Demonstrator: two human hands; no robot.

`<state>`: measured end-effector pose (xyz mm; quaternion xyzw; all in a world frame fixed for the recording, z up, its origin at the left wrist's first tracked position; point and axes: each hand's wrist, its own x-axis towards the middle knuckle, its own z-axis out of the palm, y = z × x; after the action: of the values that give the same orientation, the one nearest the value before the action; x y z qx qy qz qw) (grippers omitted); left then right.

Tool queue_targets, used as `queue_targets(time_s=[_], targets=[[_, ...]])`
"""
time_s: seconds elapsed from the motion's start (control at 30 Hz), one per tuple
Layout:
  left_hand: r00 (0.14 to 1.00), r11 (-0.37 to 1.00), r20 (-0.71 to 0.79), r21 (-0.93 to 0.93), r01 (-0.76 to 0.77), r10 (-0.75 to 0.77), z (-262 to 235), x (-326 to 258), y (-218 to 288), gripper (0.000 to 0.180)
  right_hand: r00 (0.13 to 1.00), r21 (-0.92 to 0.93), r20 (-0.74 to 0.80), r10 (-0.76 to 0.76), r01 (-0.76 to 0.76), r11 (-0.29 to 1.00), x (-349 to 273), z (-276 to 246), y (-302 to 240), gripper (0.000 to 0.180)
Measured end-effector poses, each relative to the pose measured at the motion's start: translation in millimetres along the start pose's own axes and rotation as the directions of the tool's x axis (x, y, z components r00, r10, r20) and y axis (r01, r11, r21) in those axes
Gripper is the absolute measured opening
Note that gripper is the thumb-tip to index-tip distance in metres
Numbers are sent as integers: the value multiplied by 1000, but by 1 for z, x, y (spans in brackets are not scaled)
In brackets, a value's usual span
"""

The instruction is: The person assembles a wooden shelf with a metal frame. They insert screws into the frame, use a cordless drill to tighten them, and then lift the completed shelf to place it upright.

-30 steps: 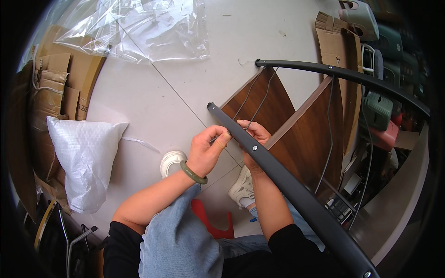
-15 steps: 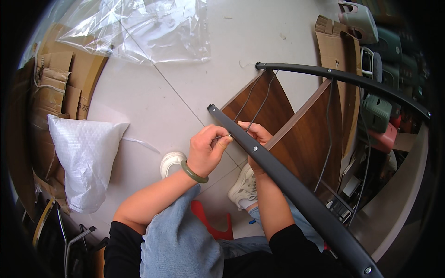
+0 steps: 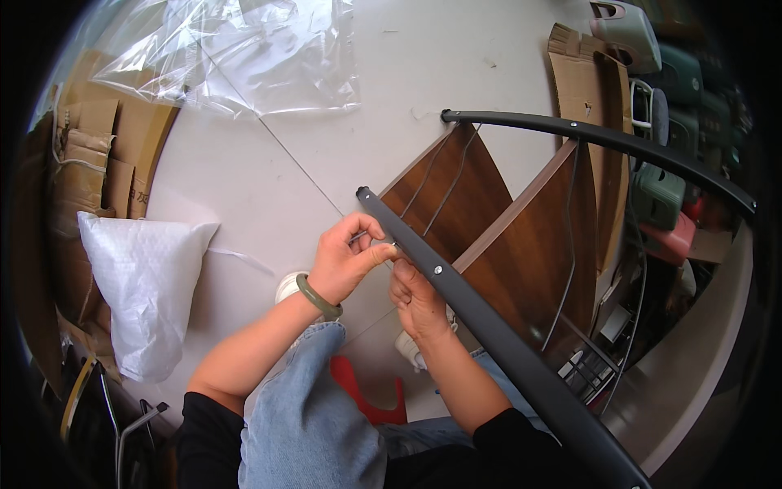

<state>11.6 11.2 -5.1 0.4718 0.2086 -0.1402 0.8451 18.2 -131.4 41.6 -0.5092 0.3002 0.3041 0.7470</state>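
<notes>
My left hand, with a green bangle at the wrist, is closed in a pinch beside the near black metal rail. A small, thin metal rod shows between its fingers; its exact kind is hard to tell. Just below the left thumb, my right hand has its fingers curled together near the rail's edge. Whatever it may hold is hidden. Silver screw heads dot the rail. Dark brown wood-grain shelves run from it to a second, curved black rail. Bent thin metal rods cross the shelves.
Clear plastic sheeting lies on the tiled floor at the far left. A white bubble-wrap bag stands by flattened cardboard. On the right are a cardboard piece and several plastic stools. Something red sits beneath my legs.
My right hand has come from behind the near rail to its left side, close under my left hand. The left hand stays pinched at the rail, its fingers slightly shifted.
</notes>
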Motion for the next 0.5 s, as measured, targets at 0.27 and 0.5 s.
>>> queue_targets(time_s=[0.27, 0.5], targets=[[946, 993, 322, 121, 8, -46, -25, 32, 17, 22, 997, 162, 37, 68, -73, 984, 1, 18, 1, 11], [897, 938, 416, 348, -7, -147, -30, 39, 31, 20, 988, 412, 105, 111, -144, 900, 3, 27, 13, 7]])
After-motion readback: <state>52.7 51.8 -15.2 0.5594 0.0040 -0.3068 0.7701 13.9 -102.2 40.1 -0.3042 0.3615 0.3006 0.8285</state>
